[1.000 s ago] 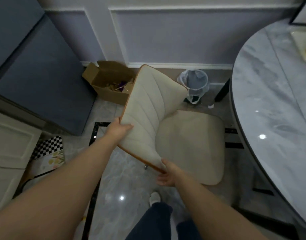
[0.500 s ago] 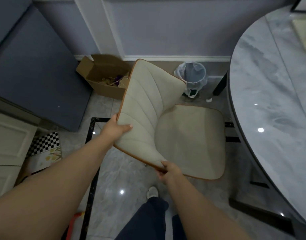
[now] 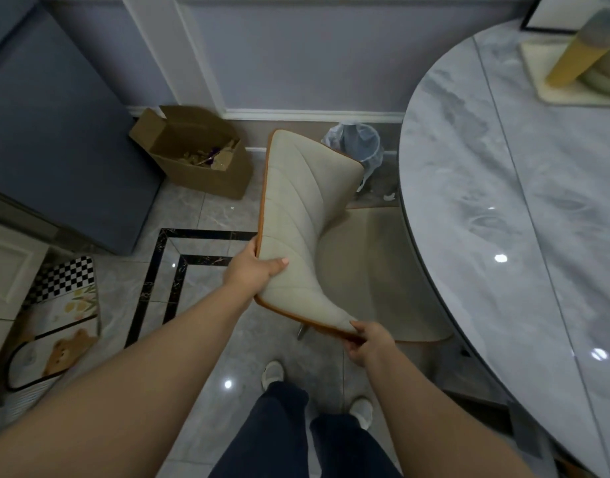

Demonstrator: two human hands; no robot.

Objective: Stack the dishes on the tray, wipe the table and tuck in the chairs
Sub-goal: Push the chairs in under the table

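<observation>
Both hands clamped on chair [image 3: 305,215] backrest: left hand [image 3: 253,270] mid-edge, right hand [image 3: 367,341] lower corner. Push level, squarely under table [image 3: 503,236]; mind the rim.

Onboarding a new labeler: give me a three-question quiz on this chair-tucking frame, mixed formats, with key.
1. True or false: the chair seat already sits partly under the table edge.
2. Multiple choice: where does the left hand grip? A) the seat front B) the side edge of the backrest C) a chair leg
3. Fill in: beside the cardboard box, against the wall, stands a lined ____.

Key
1. True.
2. B; the right hand holds the backrest's near lower corner.
3. Bin.
</observation>
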